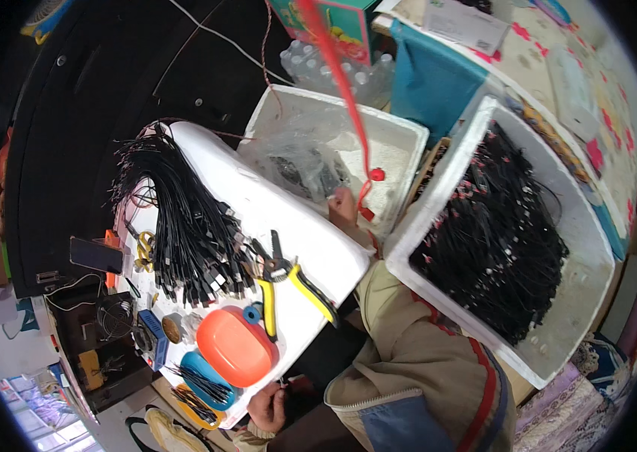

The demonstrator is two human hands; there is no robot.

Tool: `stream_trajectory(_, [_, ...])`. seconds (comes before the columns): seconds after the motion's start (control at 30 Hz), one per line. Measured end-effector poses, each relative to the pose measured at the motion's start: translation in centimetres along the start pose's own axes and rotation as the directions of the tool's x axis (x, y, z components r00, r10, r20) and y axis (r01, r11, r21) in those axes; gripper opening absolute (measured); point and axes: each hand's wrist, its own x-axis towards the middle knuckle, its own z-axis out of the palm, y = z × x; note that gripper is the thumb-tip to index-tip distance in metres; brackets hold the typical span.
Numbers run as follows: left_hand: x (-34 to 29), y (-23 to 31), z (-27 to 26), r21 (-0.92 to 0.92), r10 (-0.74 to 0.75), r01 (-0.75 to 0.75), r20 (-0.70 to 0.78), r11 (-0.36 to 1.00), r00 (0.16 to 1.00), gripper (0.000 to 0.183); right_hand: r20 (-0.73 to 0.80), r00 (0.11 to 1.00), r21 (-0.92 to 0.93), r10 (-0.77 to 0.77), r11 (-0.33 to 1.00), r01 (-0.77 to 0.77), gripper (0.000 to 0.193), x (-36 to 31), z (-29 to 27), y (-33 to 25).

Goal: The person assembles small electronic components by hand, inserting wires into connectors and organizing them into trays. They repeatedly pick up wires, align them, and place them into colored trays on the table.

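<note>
My right hand [343,209] reaches over the table's edge into a white foam box [401,135]. Its fingers are pinched together with a small pale bit at their tips, too small to name. Right beside those fingers lies a crumpled clear plastic bag [288,154] with dark contents. Below the table's near corner my left hand [267,407] is curled, with a small shiny thing by its fingers that I cannot make out. Close to it stand an orange-red bowl [235,346] and a blue tray [209,377] of short black cable pieces.
Bundled black cables [190,226] cover the white table's [220,166] left side. Yellow-handled wire strippers [281,275], yellow-handled scissors [145,251] and a phone [96,255] lie nearby. A second foam box [427,237] full of black cables stands right. A red cord [352,105] hangs across the view.
</note>
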Motion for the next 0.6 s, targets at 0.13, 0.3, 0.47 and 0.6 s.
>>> stream_trajectory(0.13, [0.4, 0.9, 0.2, 0.061, -0.068, 0.068, 0.01, 0.996, 0.998, 0.006, -0.005, 0.978, -0.103, -0.211, 0.972, 0.209, 0.05, 4.8, 2.2, -4.1])
stream_trajectory(0.3, [0.9, 1.2, -0.1, 0.106, -0.062, 0.059, 0.033, 0.993, 0.998, 0.012, 0.292, 0.944, -0.122, -0.154, 0.973, 0.197, 0.04, 8.2, 4.6, -3.8])
stream_trajectory(0.47, [1.1, 0.9, -0.3, 0.057, -0.042, 0.039, 0.07, 0.998, 0.997, 0.012, 0.227, 0.972, 0.403, -0.057, 0.914, -0.041, 0.03, 6.9, 4.8, -2.6])
stream_trajectory(0.6, [1.1, 1.1, -0.2, 0.053, -0.032, 0.03, 0.054, 0.998, 0.998, 0.011, 0.322, 0.945, 0.893, 0.052, 0.317, -0.321, 0.016, 3.7, 0.1, -5.3])
